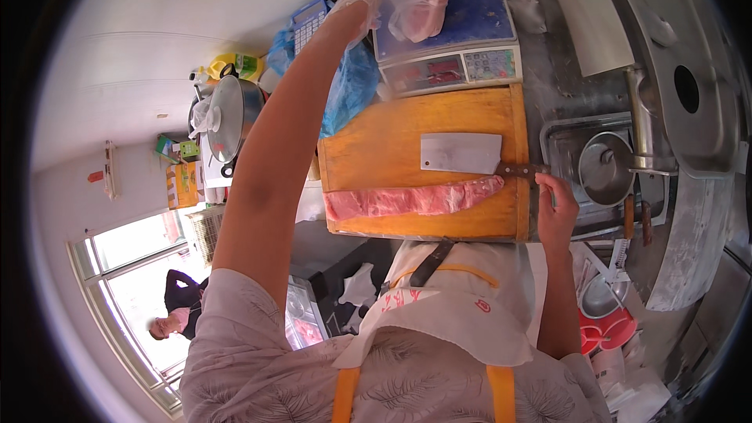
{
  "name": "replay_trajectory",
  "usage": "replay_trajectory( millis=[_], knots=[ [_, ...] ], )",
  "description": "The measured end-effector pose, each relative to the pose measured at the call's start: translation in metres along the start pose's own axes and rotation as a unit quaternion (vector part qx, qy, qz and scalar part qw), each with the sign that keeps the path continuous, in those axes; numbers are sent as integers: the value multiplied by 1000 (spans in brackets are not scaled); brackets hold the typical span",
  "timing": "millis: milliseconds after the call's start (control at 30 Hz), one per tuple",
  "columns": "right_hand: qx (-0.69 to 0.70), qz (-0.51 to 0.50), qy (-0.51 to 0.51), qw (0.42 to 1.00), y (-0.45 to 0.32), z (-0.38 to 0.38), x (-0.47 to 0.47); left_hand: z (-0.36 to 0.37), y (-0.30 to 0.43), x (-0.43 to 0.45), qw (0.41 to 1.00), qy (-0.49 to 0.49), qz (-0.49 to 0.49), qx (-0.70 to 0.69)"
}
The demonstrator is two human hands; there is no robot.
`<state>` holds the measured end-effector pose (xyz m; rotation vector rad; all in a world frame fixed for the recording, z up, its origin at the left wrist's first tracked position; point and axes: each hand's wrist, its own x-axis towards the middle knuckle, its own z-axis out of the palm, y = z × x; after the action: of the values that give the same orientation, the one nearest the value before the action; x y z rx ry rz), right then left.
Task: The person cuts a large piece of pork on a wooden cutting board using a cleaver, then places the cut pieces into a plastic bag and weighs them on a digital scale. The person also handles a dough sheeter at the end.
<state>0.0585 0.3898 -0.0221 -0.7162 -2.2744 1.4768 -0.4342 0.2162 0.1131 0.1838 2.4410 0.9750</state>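
My left hand, in a clear plastic glove, is stretched out to the left edge of the weighing scale. Beside it, a clear plastic bag of meat rests on the scale's blue platform; blur hides whether my fingers grip it. My bare right hand is loosely curled at the right edge of the wooden cutting board, its fingertips close to the end of the cleaver's wooden handle. The cleaver lies flat on the board, blade to the left. Below it lies a long strip of raw meat.
Blue plastic bags and a calculator are left of the scale. A lidded pot stands further left. Right of the board, a metal tray holds a steel bowl. Another person is near the window.
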Motion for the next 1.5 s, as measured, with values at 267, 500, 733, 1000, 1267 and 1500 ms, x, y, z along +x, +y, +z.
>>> replay_trajectory(
  millis=[267, 500, 733, 1000, 1267, 1500],
  knots=[
    [-31, -3, -3, 1000, 10, -6, -4, 14, -15, 4, 996, 7, -66, -51],
    [-32, 13, 0, 999, 7, -6, -3, 15, -51, 40, 998, 10, 38, 42],
    [-1, 1, 23, 1000, -6, 4, 14, 59, -30, 80, 925, -89, 274, 248],
    [-71, -186, -77, 977, -30, 50, 87, 28, -97, 121, 953, 51, 177, 242],
    [-366, -300, -97, 876, -14, 141, 182, -15, -27, -40, 924, 18, 129, 358],
    [-435, -260, -115, 855, -5, 154, 190, -33, -82, -133, 950, 52, -77, -298]
  ],
)
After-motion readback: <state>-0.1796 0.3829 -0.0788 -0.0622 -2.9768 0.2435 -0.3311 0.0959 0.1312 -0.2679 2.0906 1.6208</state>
